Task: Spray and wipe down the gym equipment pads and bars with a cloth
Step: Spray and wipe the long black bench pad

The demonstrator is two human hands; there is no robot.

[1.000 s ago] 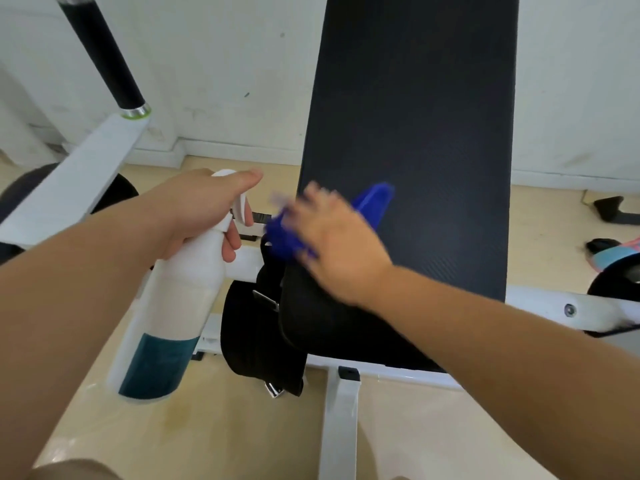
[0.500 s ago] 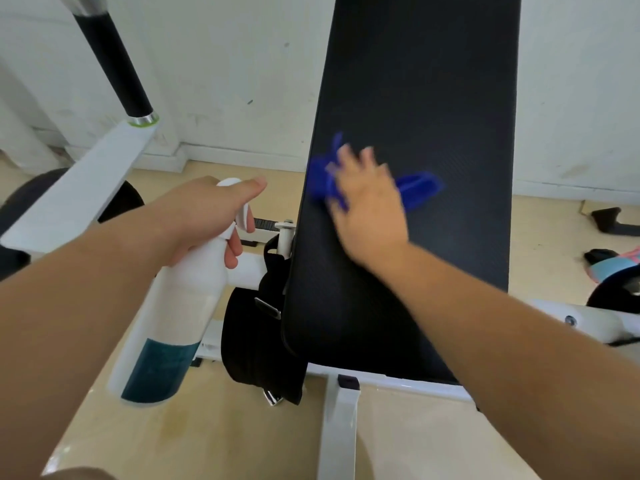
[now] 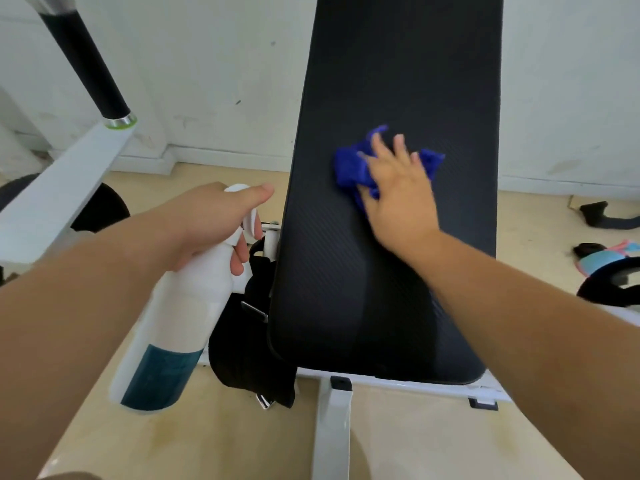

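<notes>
One cloth under right hand

bench pad centre frame, cloth on its upper middle under right hand, spray bottle lower left in left hand, bar upper left

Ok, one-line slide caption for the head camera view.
The right hand presses a blue cloth on the black bench pad while the left hand holds a white spray bottle.
</notes>
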